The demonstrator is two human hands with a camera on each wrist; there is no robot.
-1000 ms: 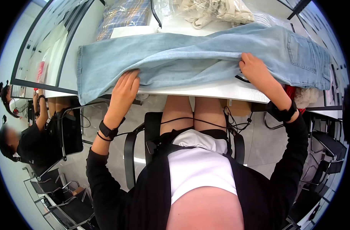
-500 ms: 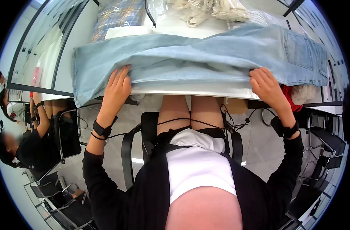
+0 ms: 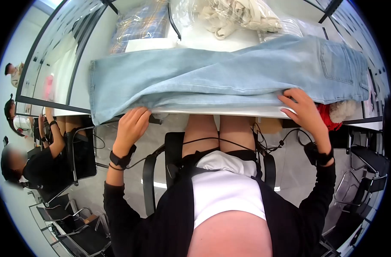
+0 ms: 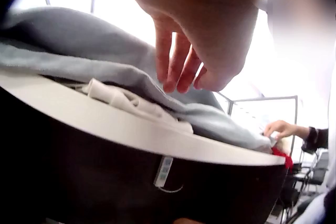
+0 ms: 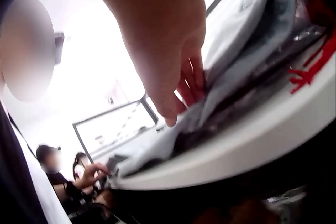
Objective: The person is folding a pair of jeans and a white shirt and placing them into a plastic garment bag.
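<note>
A pair of light blue jeans [image 3: 212, 73] lies lengthwise across the table, its back pocket at the right and a leg hem at the left. Long folds run along the near leg. By the near edge of the cloth is my left hand [image 3: 134, 125], its fingers pointing down at the denim in the left wrist view, with no cloth between thumb and fingers. My right hand [image 3: 306, 110] touches the near side of the jeans farther right, fingertips on the denim and thumb held apart. Some fingertips are hidden by the hands themselves.
Behind the jeans lie a bagged plaid cloth [image 3: 140, 23] and bagged cream fabric [image 3: 247, 17]. A red and cream fluffy item [image 3: 332, 113] sits by the waistband. Cables [image 3: 204, 139] cross my lap. Another person [image 3: 39, 165] sits at the left.
My left hand has come off the middle of the leg and drawn back to the near edge. The right hand has shifted right and nearer me, its thumb now spread. The near fold lies lower.
</note>
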